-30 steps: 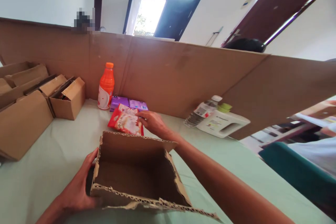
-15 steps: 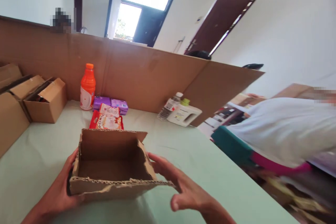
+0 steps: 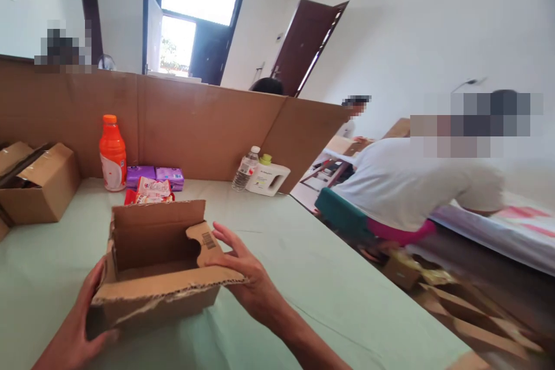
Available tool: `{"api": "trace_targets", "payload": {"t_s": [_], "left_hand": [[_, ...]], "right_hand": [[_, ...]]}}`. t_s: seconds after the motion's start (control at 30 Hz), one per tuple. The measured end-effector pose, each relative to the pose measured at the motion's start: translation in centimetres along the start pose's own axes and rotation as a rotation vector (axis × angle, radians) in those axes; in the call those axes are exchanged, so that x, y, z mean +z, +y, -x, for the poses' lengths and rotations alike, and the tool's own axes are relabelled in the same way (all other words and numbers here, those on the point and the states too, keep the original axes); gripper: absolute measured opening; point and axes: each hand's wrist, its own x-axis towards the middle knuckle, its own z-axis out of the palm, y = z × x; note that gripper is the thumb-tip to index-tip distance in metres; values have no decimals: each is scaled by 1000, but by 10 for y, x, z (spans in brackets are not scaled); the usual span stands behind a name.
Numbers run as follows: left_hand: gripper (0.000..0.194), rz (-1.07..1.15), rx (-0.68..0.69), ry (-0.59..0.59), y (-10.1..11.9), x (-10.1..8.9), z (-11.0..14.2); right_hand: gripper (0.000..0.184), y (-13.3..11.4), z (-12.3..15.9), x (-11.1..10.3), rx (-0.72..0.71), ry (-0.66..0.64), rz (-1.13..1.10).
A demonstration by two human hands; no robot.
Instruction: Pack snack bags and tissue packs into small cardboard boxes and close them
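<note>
A small cardboard box (image 3: 165, 300) with its top flaps up sits on the green cloth before me, its inside bare. My left hand (image 3: 84, 324) is at its left side, fingers along the left wall and thumb spread apart below the front corner. On the right, my right hand (image 3: 243, 269) has its thumb on the side flap (image 3: 208, 243), which bears a barcode and leans inward; its other fingers are on the outer side, partly hidden. Behind the box lie red-and-white snack packets (image 3: 152, 188) and purple packs (image 3: 141, 176).
An orange bottle (image 3: 113, 156) stands behind at left, near several cardboard boxes (image 3: 56, 185). A clear water bottle (image 3: 245, 170) and a white jug (image 3: 271, 179) stand at the back right. A cardboard partition (image 3: 208, 121) borders the table. Another person (image 3: 403, 179) sits at right.
The view has swung right. The box's right flap now leans inward under my right thumb, and its front flap slopes more. My left thumb has come away from the front face.
</note>
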Motion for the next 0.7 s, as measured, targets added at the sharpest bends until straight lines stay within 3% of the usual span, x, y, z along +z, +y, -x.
{"api": "trace_targets", "payload": {"t_s": [0.1, 0.27, 0.37, 0.47, 0.6, 0.7], "left_hand": [[87, -52, 3, -7, 8, 4, 0], [82, -134, 65, -34, 12, 2, 0], [77, -189, 40, -6, 9, 4, 0], [72, -225, 46, -3, 4, 5, -2], [73, -243, 83, -69, 0, 0, -6], [70, -245, 52, -69, 8, -1, -2]], "right_hand": [[26, 38, 13, -33, 77, 216, 105], [36, 131, 56, -132, 458, 720, 401], [31, 167, 67, -180, 618, 885, 588], [24, 183, 56, -200, 666, 906, 639], [33, 191, 19, -196, 746, 867, 723], [48, 184, 4, -177, 736, 600, 902]]}}
